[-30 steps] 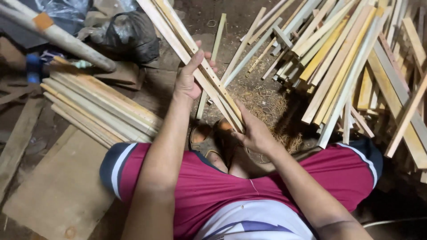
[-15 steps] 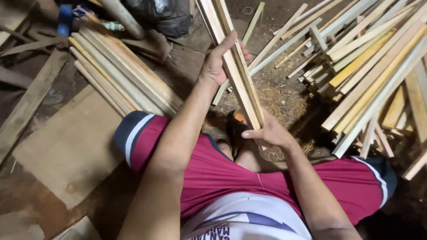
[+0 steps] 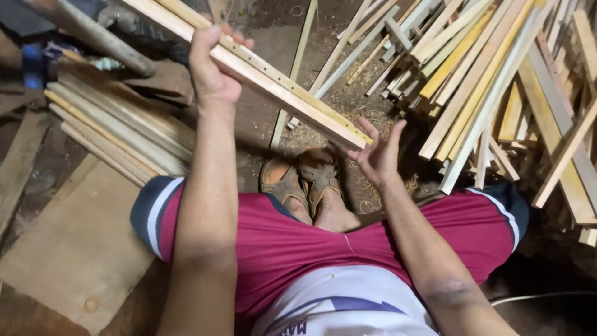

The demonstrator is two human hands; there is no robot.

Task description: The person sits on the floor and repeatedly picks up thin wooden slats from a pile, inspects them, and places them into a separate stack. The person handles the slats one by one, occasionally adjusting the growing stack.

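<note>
Left hand point(image 3: 211, 71) wrapped around bundle of wooden slats point(image 3: 273, 81), held aslant above sandals point(image 3: 301, 180); right hand point(image 3: 376, 155) fingers spread, touching lower end; best squared flush, grip firm, clear of slat pile point(image 3: 491, 87).

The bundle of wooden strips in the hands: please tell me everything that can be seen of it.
The bundle of wooden strips is a few long, thin, pale slats of light raw wood held together, one with small dark marks along its edge. It slants from the upper left down to the right, above the sandalled feet. The left hand grips it around the middle; the right hand, fingers spread, touches its lower end. Its upper end runs out of view.
</note>
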